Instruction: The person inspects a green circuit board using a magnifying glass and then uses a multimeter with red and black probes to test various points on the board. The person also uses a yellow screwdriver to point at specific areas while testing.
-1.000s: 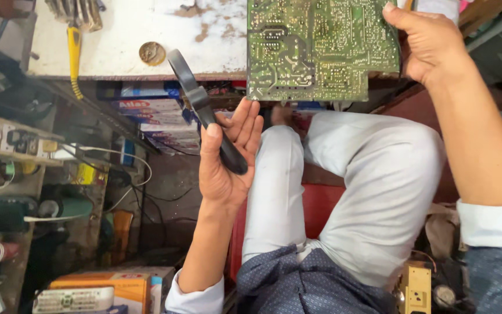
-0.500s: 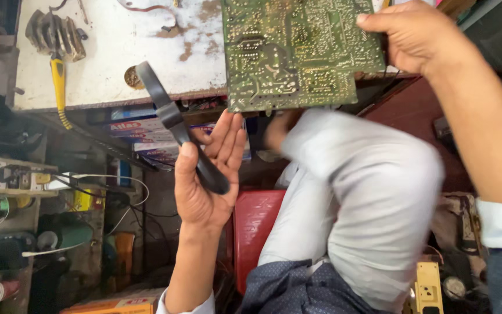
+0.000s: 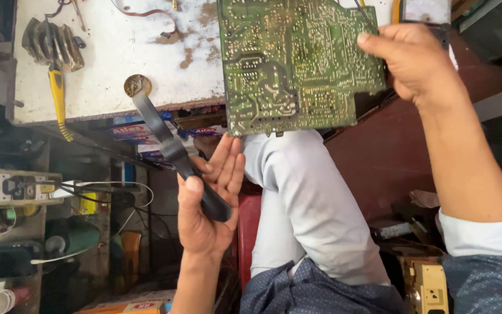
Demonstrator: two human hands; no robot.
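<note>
My left hand (image 3: 204,209) grips the thick end of a long black flat tool (image 3: 169,145), thumb over it and fingers spread; its narrow end points up toward the edge of the white worktable (image 3: 117,52). My right hand (image 3: 416,58) pinches the right edge of a large green circuit board (image 3: 297,64), solder side facing me, held over the table edge above my leg in light trousers (image 3: 303,203).
On the table lie a yellow-handled tool (image 3: 58,96), a dark finned metal part (image 3: 53,40) and a small round brass piece (image 3: 136,85). A beige socket strip (image 3: 13,186) with cables sits at the left. A red stool (image 3: 248,232) is under me.
The view has shifted. The left hand with the black tool sits lower and further left in the picture, and more of the circuit board shows. Both grips are unchanged.
</note>
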